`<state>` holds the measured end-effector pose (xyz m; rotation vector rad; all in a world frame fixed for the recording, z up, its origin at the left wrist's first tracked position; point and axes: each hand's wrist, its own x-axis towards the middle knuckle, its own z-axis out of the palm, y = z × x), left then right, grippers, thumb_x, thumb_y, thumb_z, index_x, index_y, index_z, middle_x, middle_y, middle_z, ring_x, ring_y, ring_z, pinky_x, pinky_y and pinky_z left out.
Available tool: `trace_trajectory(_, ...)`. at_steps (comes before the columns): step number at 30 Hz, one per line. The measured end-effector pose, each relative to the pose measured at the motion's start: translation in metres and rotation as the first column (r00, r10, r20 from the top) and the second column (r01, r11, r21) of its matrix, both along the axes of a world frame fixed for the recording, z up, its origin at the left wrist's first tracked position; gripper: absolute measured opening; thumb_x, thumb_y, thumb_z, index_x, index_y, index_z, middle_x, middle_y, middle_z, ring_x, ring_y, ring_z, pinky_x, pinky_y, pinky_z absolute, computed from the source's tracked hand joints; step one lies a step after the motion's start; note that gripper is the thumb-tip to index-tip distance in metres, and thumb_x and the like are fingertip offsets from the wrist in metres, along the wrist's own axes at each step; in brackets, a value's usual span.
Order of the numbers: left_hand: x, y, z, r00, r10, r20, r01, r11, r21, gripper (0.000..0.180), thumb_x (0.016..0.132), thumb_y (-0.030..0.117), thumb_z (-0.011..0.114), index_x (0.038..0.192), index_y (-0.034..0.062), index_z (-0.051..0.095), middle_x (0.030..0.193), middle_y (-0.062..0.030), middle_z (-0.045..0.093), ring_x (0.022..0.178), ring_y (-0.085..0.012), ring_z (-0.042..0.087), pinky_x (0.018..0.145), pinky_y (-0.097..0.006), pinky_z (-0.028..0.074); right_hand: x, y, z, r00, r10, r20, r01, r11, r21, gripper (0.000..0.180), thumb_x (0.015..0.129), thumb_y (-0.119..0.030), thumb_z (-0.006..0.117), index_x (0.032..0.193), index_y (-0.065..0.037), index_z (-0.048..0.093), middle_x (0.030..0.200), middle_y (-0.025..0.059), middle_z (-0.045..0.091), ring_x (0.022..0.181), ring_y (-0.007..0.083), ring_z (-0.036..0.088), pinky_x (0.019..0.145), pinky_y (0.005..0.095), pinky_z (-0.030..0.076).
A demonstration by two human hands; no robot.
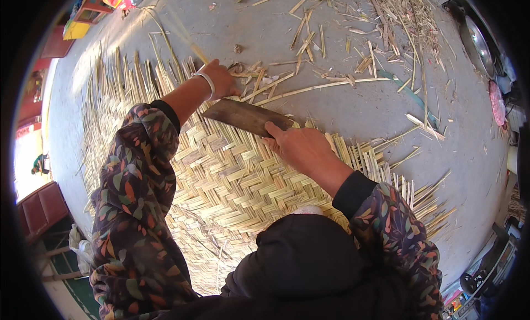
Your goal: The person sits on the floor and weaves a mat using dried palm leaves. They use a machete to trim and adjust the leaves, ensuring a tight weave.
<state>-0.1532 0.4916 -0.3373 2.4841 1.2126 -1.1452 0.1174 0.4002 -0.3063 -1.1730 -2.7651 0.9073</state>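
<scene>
Head view: a broad dark blade (245, 117) is clasped closed in the right hand (301, 146) over the woven reed mat's (232, 182) edge, while loose strips (259, 91) are pinned steady by the left hand (220, 80), its grip curled shut, on the concrete floor (364, 115).

Left arm outstretched, left hand (221, 80) closed in a grip, right hand (301, 146) clenched, forearm angled inward
</scene>
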Motion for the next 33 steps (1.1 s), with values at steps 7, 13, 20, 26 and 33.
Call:
trace_trajectory(7,0.010,-0.021,-0.006,0.970,0.235,0.064,-0.234,0.972,-0.025,0.020,0.086,0.018,0.057,0.099,0.0116,0.070,0.092,-0.0107,0.070,0.091,-0.0306,0.067,0.081,-0.044,0.051,0.000,0.003,-0.020,0.999,-0.021,0.030,0.022,0.999,-0.035,0.041,0.097,-0.044,0.045,0.121,-0.013,0.057,0.063,0.0135,0.064,0.058,0.0360,0.063,0.050,0.0488,0.048)
trace_trajectory(13,0.066,0.006,0.049,0.944,0.037,0.328,-0.086,0.987,0.136,0.017,0.086,0.016,0.056,0.100,0.0142,0.067,0.102,-0.0096,0.068,0.105,-0.0301,0.063,0.086,-0.043,0.050,0.000,0.004,-0.020,0.997,-0.067,0.034,0.069,0.996,-0.058,0.039,0.097,-0.044,0.045,0.110,-0.010,0.058,0.067,0.0154,0.065,0.062,0.0370,0.064,0.054,0.0491,0.049)
trace_trajectory(20,-0.005,0.094,0.069,0.981,-0.069,0.182,-0.074,0.733,0.676,0.081,0.079,0.025,0.074,0.148,0.0237,0.031,0.154,-0.0056,0.030,0.140,-0.0272,0.031,0.108,-0.050,0.032,0.068,-0.011,0.026,0.987,-0.151,0.053,0.161,0.922,-0.351,0.040,0.098,-0.041,0.042,0.126,-0.013,0.050,0.073,0.0208,0.064,0.067,0.0415,0.063,0.060,0.0515,0.049)
trace_trajectory(26,-0.041,0.022,0.000,0.896,0.444,0.016,-0.440,0.882,0.168,0.066,0.080,0.030,0.073,0.138,0.0185,0.044,0.135,-0.0069,0.053,0.129,-0.0271,0.047,0.100,-0.048,0.039,0.124,-0.071,0.047,0.981,-0.146,0.128,0.192,0.823,-0.535,0.043,0.099,-0.043,0.043,0.130,-0.014,0.047,0.078,0.0212,0.065,0.071,0.0411,0.063,0.062,0.0507,0.049)
trace_trajectory(33,-0.036,0.068,-0.010,0.854,0.410,0.318,-0.514,0.759,0.400,0.026,0.089,0.027,0.058,0.109,0.0109,0.061,0.104,-0.0105,0.068,0.104,-0.0302,0.063,0.088,-0.047,0.047,0.136,-0.109,0.049,0.977,-0.077,0.198,0.183,0.781,-0.597,0.041,0.098,-0.045,0.045,0.128,-0.017,0.048,0.080,0.0209,0.064,0.073,0.0412,0.064,0.063,0.0498,0.050)
